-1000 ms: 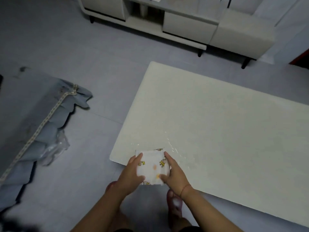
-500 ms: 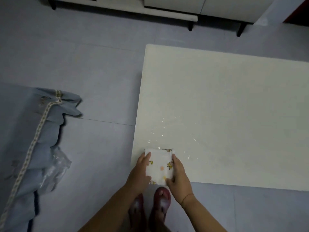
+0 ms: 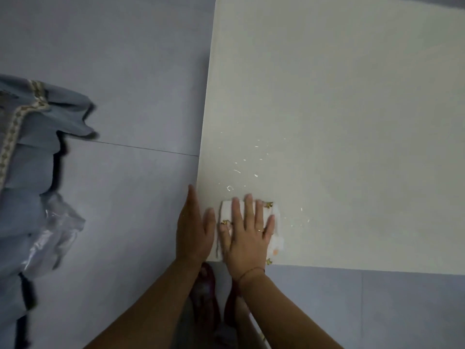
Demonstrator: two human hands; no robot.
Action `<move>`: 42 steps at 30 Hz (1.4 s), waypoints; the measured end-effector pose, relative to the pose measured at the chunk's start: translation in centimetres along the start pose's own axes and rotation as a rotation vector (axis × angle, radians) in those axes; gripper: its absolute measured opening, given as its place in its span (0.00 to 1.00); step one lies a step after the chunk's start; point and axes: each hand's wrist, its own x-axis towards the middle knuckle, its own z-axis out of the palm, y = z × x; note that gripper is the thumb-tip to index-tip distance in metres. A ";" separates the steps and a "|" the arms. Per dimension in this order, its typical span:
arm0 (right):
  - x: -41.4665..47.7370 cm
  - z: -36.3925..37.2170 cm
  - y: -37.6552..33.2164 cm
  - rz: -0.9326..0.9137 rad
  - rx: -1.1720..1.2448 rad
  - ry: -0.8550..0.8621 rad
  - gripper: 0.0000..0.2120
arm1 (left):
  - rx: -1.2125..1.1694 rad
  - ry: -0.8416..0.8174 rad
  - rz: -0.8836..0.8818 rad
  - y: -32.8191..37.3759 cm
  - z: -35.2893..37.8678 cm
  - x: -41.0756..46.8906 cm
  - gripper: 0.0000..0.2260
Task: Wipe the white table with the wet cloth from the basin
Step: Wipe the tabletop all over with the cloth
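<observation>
— Looking at the cloth (image 3: 273,217) first: what is it like?

— Small, white, folded into a rough rectangle, with little yellow-orange figures printed on it. It lies flat on the white table (image 3: 352,122), at the near left corner, its lower edge about level with the table's near edge.

— And the hands?

— The right hand (image 3: 247,238) lies palm down on top of the cloth, fingers spread and straight, covering most of it. There is a ring on one finger and a thin red string around the wrist. The left hand (image 3: 193,233) is open and flat too, fingers together, just beside the cloth at the table's left edge. It grips nothing. I cannot tell whether it touches the cloth.

— Any basin or other container?

— None that I can see.

— What else is on the table?

— Scattered water droplets (image 3: 241,170) glinting beyond the cloth, and a few to its right. The surface further on is bare and matt.

— And around it?

— Grey floor tiles (image 3: 125,71) to the left and along the near side. At the far left hangs a blue-grey fabric cover (image 3: 27,172) with a patterned trim band and a scalloped hem, and a crumpled clear plastic bag (image 3: 55,235) lies against it. Below the hands, between the forearms, are the person's feet in dark red slippers (image 3: 206,293), close to the table's corner.
</observation>
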 end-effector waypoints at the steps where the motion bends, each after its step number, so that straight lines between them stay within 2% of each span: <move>1: 0.2 0.7 -0.2 0.029 -0.022 0.023 0.30 | -0.011 0.021 0.032 -0.3 0.4 -0.1 0.29; 4: 0.4 2.2 -0.9 0.031 -0.079 0.080 0.30 | -0.042 0.048 0.089 -0.9 0.8 0.0 0.28; 8: -0.5 3.1 -1.1 -0.321 -0.152 0.040 0.32 | -0.104 0.047 0.113 -1.1 0.4 -0.4 0.28; 11: 0.6 2.0 2.1 -0.631 -0.225 -0.003 0.30 | -0.058 0.052 0.193 -1.0 0.3 -0.4 0.28; 12: 1.3 1.4 3.3 -0.675 -0.252 -0.002 0.30 | -0.046 0.054 0.209 -1.0 0.3 -0.3 0.28; 13: 2.2 1.0 4.3 -0.645 -0.272 0.025 0.30 | -0.039 0.058 0.218 -0.9 0.3 -0.2 0.28; 14: 3.1 0.5 5.2 -0.536 -0.275 0.079 0.29 | -0.034 0.060 0.218 -0.7 0.3 -0.1 0.29; 17: 5.2 0.1 4.9 0.016 -0.130 0.223 0.29 | -0.013 0.070 0.202 -0.5 0.3 0.0 0.29; 18: 5.3 0.3 3.5 0.130 -0.077 0.244 0.30 | -0.018 0.073 0.203 -0.6 0.3 -0.1 0.29; 19: 5.2 0.7 1.9 0.160 -0.041 0.242 0.30 | -0.032 0.077 0.201 -0.6 0.4 -0.1 0.29; 20: 4.8 1.3 0.2 0.108 -0.035 0.226 0.30 | -0.052 0.082 0.193 -0.7 0.3 -0.2 0.28; 22: 3.5 2.5 -1.7 -0.134 -0.093 0.174 0.28 | -0.089 0.089 0.157 -0.7 0.2 -0.4 0.26; 25: 4.6 1.3 0.7 -0.515 -0.194 0.122 0.25 | -0.076 0.105 0.116 -0.2 0.1 -0.5 0.26; 26: 5.7 0.5 2.1 -0.571 -0.245 0.138 0.25 | -0.060 0.109 0.110 0.0 0.1 -0.6 0.27; 27: 6.9 -0.4 3.2 -0.524 -0.263 0.171 0.25 | -0.040 0.109 0.100 0.2 0.1 -0.6 0.27; 28: 8.3 -1.2 4.0 -0.371 -0.230 0.199 0.25 | -0.019 0.100 0.086 0.3 0.1 -0.5 0.28; 30: 10.6 -2.1 4.5 0.058 -0.053 0.246 0.26 | 0.021 0.074 0.061 0.6 0.1 -0.5 0.29; 31: 11.1 -2.0 3.5 0.201 0.007 0.256 0.27 | 0.038 0.067 0.053 0.7 0.0 -0.5 0.29; 32: 11.0 -1.5 2.0 0.240 0.009 0.252 0.28 | 0.051 0.059 0.047 0.7 0.0 -0.4 0.29; 33: 10.5 -0.9 0.4 0.179 -0.026 0.235 0.28 | 0.057 0.048 0.042 0.7 0.0 -0.4 0.29; 35: 8.9 0.3 -2.5 -0.107 -0.105 0.178 0.28 | 0.057 0.025 0.047 0.7 -0.1 -0.3 0.29; 38: 9.0 -0.4 -1.5 -0.443 -0.208 0.125 0.26 | 0.073 -0.005 0.036 0.8 -0.2 -0.3 0.29; 39: 9.9 -1.0 -0.2 -0.470 -0.237 0.132 0.26 | 0.082 -0.012 0.026 0.8 -0.2 -0.3 0.29; 40: 11.1 -1.7 1.0 -0.418 -0.244 0.138 0.25 | 0.091 -0.017 0.020 0.8 -0.2 -0.3 0.28; 42: 13.4 -2.8 2.7 -0.088 -0.123 0.181 0.25 | 0.114 -0.027 0.006 0.8 -0.2 -0.3 0.29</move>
